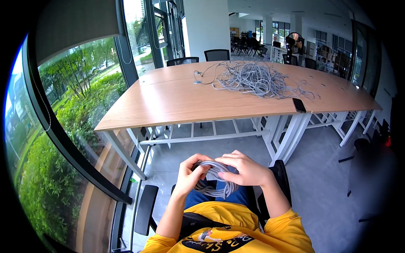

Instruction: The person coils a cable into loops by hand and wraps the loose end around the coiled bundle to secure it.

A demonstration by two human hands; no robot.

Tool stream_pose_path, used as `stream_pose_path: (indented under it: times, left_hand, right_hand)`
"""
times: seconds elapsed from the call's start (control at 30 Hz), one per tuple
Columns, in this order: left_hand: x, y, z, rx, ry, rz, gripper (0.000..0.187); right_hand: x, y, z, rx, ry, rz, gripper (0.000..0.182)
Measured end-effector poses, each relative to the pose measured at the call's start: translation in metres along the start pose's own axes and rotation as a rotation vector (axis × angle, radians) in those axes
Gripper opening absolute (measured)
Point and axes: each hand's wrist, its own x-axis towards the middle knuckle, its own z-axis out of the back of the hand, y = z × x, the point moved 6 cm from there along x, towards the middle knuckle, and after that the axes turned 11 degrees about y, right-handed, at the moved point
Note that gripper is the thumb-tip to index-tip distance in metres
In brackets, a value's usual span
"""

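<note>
A coil of grey cable (228,189), wound into a ring of several loops, is held above my lap. My left hand (190,172) is closed around the coil's left side, thumb over the loops. On the upper right side, my right hand (241,167) grips the same coil, its fingers over the top and its thumb at the inner edge. Beyond my hands, a large tangled heap of grey cable (257,79) lies on the wooden table (168,101).
A black phone (299,105) lies at the table's near edge. White table legs (287,137) stand in front of me. My chair's armrest (146,209) is at my left, and tall windows (80,80) line that side. Mesh chairs (217,55) stand behind the table; a person (255,43) sits far back.
</note>
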Motion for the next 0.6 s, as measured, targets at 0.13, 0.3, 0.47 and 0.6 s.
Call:
stream_pose_path:
  times: [0.13,0.3,0.47,0.6]
  left_hand:
    - [-0.0006,-0.0051,0.0004,0.077,-0.017,-0.024,0.011]
    - [-0.0017,-0.0068,0.0034,0.049,-0.018,-0.003,0.011]
    - [-0.0013,-0.0019,-0.0019,-0.066,0.084,0.010,0.010]
    - [-0.0010,0.0010,-0.0050,-0.128,0.157,0.008,0.011]
  right_hand:
    - [-0.0022,-0.0002,-0.0006,0.008,0.002,-0.027,0.041]
    - [-0.0033,0.0039,-0.0005,0.184,0.041,0.041,0.048]
    - [-0.0064,-0.0033,0.0026,0.307,0.112,0.092,0.048]
    - [-0.0060,-0.0001,0.0013,0.252,0.152,0.055,0.044]
